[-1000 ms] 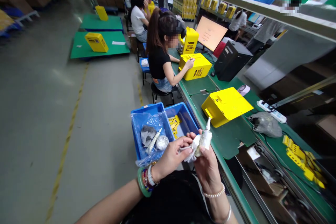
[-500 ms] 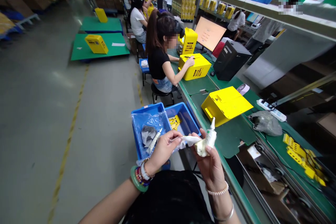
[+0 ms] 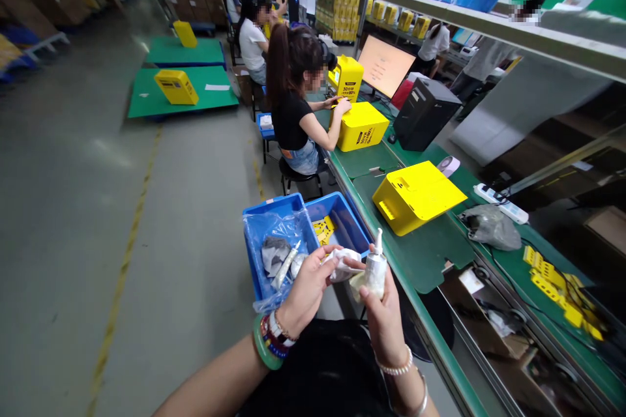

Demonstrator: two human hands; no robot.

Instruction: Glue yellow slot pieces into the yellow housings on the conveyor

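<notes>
My right hand [image 3: 384, 313] is closed around a white glue tube [image 3: 375, 270] whose pointed nozzle is up. A yellowish, crumpled patch shows at the tube's lower end. Between the thumb and fingers of my left hand [image 3: 308, 287] is a crumpled white tissue [image 3: 342, 264], bunched close to the tube. Below and left of the hands, a blue bin [image 3: 249, 247] lined with clear plastic contains another tube [image 3: 286, 267] and a grey cloth [image 3: 274, 254].
A second blue bin [image 3: 359, 225] with yellow pieces adjoins the first. On the green bench stand a yellow box-shaped unit [image 3: 420, 199], a power strip [image 3: 501, 204], a plastic bag [image 3: 491, 228] and yellow parts [image 3: 562, 293]. A seated co-worker [image 3: 298, 104] touches another yellow unit [image 3: 364, 127].
The tissue, stretched toward the tube before, is now bunched up between my hands. The tube has moved slightly left and down and stands more upright. The co-worker's hand has shifted left on the yellow unit.
</notes>
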